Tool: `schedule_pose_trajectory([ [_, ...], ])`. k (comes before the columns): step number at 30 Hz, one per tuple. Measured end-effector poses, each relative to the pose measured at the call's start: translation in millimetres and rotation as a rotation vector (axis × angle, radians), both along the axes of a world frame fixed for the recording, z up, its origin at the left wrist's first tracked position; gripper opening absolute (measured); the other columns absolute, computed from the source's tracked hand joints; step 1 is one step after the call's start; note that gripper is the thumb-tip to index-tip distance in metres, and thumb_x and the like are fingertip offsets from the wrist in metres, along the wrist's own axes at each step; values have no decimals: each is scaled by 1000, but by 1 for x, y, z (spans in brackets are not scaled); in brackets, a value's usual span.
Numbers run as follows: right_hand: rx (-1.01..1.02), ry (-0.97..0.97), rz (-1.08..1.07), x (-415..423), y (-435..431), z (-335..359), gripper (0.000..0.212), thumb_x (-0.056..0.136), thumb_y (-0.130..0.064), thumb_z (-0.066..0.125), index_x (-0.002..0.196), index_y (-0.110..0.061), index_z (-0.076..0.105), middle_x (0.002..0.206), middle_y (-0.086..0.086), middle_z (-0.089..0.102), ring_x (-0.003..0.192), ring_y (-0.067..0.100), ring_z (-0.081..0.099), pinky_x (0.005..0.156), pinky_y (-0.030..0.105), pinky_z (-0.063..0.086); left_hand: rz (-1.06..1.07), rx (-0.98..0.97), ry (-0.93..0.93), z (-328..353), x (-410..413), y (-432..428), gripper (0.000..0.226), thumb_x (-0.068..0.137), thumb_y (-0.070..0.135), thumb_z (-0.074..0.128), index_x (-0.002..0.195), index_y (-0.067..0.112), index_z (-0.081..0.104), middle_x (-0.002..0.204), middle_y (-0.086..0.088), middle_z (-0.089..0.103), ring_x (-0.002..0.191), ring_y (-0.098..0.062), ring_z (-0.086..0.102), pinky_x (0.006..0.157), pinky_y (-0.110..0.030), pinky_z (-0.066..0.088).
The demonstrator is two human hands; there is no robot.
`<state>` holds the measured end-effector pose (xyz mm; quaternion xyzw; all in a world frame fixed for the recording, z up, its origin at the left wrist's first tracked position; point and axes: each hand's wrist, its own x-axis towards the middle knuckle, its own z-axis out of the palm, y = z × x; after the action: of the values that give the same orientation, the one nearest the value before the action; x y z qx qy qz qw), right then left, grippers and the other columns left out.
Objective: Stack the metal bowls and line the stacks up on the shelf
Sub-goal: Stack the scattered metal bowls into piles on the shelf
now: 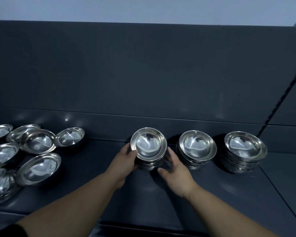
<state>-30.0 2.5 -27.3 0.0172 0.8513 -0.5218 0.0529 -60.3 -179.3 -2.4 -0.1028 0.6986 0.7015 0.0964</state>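
So the left hand (126, 161) and right hand (176, 171) both curl their fingers round the leftmost stack (149, 147) on the dark shelf (109, 189), two finished stacks (197, 147) just right, loose bowls (37, 141) scattered off left.

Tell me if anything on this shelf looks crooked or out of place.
The loose bowls at the left lie jumbled, tilted against one another, not yet stacked. On the held stack, the top bowl sits tilted. The middle stack and right stack stand in line beside it.
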Motion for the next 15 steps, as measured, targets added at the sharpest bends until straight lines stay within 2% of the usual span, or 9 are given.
schedule_pose_trajectory([
  [2,38,-5,-4,-1,4,-2,94,83,-22,70,155,-38,12,122,-25,55,106,8,64,107,36,47,-4,-7,14,-1,-3,8,33,96,19,51,128,30,54,118,0,67,106,-14,64,87,-30,54],
  [4,53,-8,-12,0,7,-3,100,77,-33,71,154,-39,8,137,-12,54,117,13,62,107,37,46,-14,-19,17,-3,-6,14,33,97,20,51,129,29,53,117,1,67,105,-14,65,88,-30,54],
  [7,134,-25,-57,7,11,-4,96,78,-36,72,155,-24,15,145,-4,50,126,19,57,110,33,42,-40,-103,24,-7,-4,15,39,95,29,54,134,32,50,123,6,65,110,-12,63,99,-36,50],
  [8,160,-40,-75,11,12,-5,88,82,-32,72,153,-17,22,143,-2,53,126,20,56,109,26,39,-49,-160,36,-7,0,13,42,94,34,55,135,33,49,129,8,62,114,-10,59,103,-37,47],
  [10,235,-87,-74,18,13,-6,66,86,-30,71,143,-13,41,133,2,61,123,19,57,97,16,37,-60,-336,66,-8,10,9,53,92,41,57,142,27,43,140,8,53,124,-10,51,108,-30,39],
  [12,313,-94,-20,22,12,-7,50,87,-33,68,133,-16,54,125,2,66,118,18,60,91,15,38,-93,-594,95,-10,24,0,63,91,43,58,146,21,37,148,1,45,133,-14,44,110,-25,32],
  [15,388,-54,81,21,0,-7,43,88,-35,67,128,-21,60,123,-1,67,116,15,60,90,13,37,-144,-854,148,-17,44,-25,69,89,45,60,148,21,33,151,-1,38,138,-14,36,110,-20,25],
])
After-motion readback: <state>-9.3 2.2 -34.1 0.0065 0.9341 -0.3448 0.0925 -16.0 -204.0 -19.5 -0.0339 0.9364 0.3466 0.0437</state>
